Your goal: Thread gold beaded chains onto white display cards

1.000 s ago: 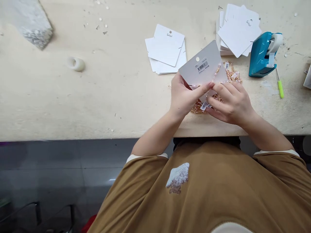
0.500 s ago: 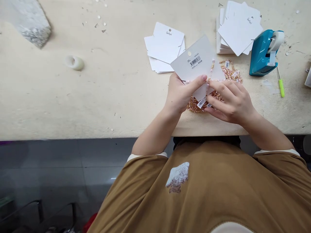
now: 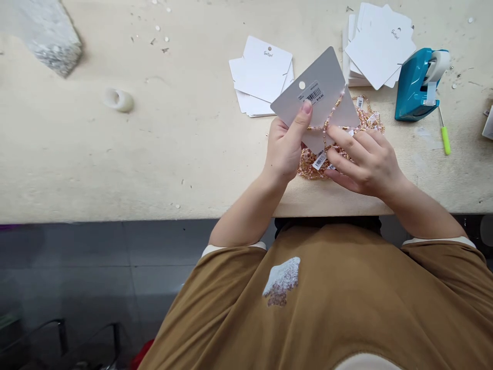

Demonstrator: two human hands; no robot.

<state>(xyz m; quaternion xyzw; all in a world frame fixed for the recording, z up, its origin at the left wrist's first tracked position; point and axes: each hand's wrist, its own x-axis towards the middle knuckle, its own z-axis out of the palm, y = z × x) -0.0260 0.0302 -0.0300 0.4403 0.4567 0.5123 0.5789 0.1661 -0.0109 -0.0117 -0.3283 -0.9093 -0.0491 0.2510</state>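
Observation:
My left hand grips a white jewelry card by its lower left part, thumb on the face with the barcode label and fingers behind. Strands of a pink and gold beaded necklace cross on the card's face. My right hand is at the card's lower right, its fingers closed on the beaded strand where it hangs below the crossing; the exact pinch is partly hidden. Beneath both hands lies a pile of similar beaded necklaces with small barcode tags.
Loose white cards lie behind my left hand, and a taller card stack is further right. A teal tape dispenser stands beside a green-handled pick. A tape roll and a bag of beads are at left.
The card has tilted, and its face looks darker. My left thumb has shifted from the strands up to the barcode label. My right hand has hardly moved.

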